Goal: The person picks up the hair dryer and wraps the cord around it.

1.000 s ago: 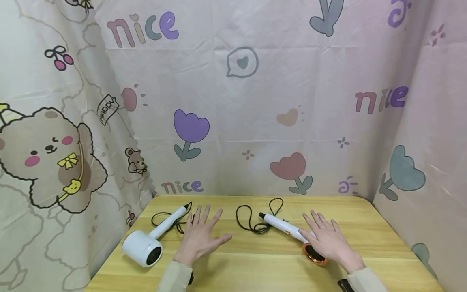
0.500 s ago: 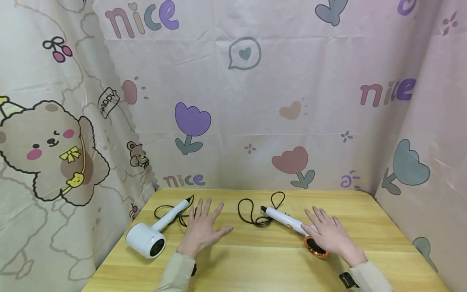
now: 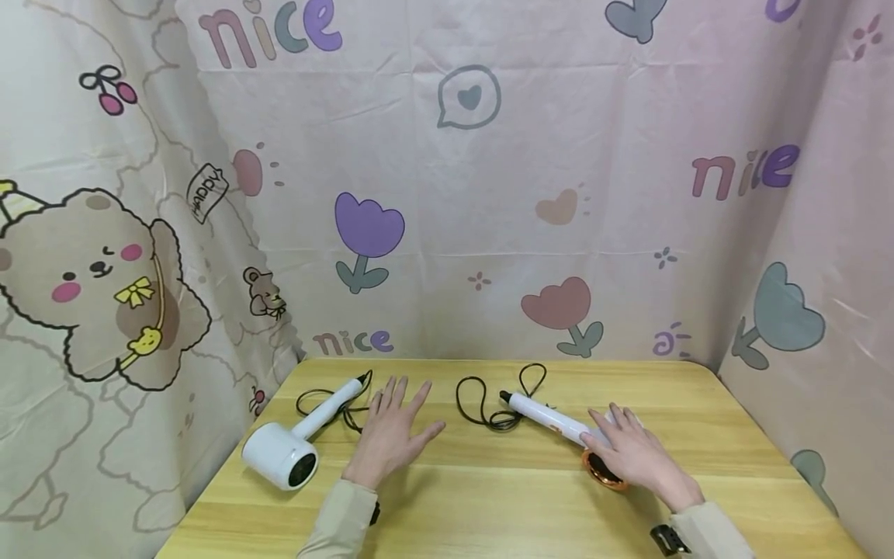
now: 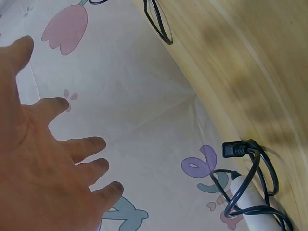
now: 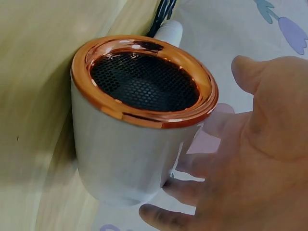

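Observation:
A white hair dryer (image 3: 281,456) lies at the left of the wooden table, its dark round end facing front right and its handle pointing back. To the right of its handle, my left hand (image 3: 386,435) is held palm down with fingers spread, holding nothing. A second white hair dryer (image 3: 548,417) lies at the right, partly hidden by my right hand (image 3: 639,454). Its copper-coloured ring (image 5: 144,118) surrounds a black mesh grille (image 5: 144,82), clear in the right wrist view. There the slightly bent fingers (image 5: 185,191) of my right hand are beside the dryer's barrel, not wrapped round it.
Black cords lie looped behind each dryer, one cord (image 3: 482,419) near the middle. A black plug (image 4: 234,149) shows in the left wrist view. A patterned cloth (image 3: 461,194) hangs behind the table (image 3: 475,512) and along both sides.
The view has tipped down slightly, so the scene sits higher. My right hand's fingers have bent a little over the right dryer's head. My left hand's fingers have drawn closer together. Both dryers stay put.

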Demonstrator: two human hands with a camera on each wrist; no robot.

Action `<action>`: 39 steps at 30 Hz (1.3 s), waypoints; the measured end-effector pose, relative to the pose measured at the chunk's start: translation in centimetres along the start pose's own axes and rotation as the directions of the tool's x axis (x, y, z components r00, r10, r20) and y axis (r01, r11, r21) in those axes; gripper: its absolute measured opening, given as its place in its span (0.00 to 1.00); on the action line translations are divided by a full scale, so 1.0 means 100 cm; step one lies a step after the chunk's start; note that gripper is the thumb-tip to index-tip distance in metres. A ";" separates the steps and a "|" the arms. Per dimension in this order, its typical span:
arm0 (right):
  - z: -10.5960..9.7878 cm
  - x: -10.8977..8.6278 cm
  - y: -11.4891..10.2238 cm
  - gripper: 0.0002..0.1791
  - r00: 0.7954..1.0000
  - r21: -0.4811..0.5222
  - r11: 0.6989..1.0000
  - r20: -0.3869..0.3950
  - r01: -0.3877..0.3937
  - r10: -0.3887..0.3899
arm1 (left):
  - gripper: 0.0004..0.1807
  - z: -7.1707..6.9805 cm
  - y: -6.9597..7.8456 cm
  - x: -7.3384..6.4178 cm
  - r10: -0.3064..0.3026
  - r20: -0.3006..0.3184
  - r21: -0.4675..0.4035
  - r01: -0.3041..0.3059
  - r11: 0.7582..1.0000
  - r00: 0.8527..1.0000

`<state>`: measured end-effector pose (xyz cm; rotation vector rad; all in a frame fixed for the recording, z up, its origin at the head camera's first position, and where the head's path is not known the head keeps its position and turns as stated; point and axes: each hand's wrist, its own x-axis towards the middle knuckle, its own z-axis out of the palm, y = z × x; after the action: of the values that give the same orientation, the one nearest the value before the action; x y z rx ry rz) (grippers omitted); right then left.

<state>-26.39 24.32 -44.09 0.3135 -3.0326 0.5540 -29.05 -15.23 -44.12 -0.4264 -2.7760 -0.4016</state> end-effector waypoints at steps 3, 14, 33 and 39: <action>0.002 0.003 0.003 0.39 1.000 0.015 0.999 -0.002 -0.030 0.030 | 0.39 0.001 -0.001 0.000 0.000 -0.008 0.011 0.000 1.000 1.000; 0.006 0.011 0.020 0.43 0.989 0.096 0.985 0.033 -0.144 0.141 | 0.38 0.004 0.001 0.000 0.035 -0.009 -0.050 -0.035 0.998 0.999; 0.013 0.021 0.039 0.55 0.937 0.378 0.868 -0.010 -0.320 0.350 | 0.23 0.009 -0.002 0.002 0.133 0.016 -0.186 -0.128 0.974 0.991; 0.008 0.017 0.048 0.56 0.925 0.570 0.757 0.012 -0.319 0.381 | 0.22 0.008 -0.001 0.006 0.098 0.015 -0.231 -0.092 0.969 0.995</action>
<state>-29.04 28.12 -46.41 -0.2855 -2.7526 1.4512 -29.78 -14.93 -44.65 -0.6195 -2.7299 -0.7027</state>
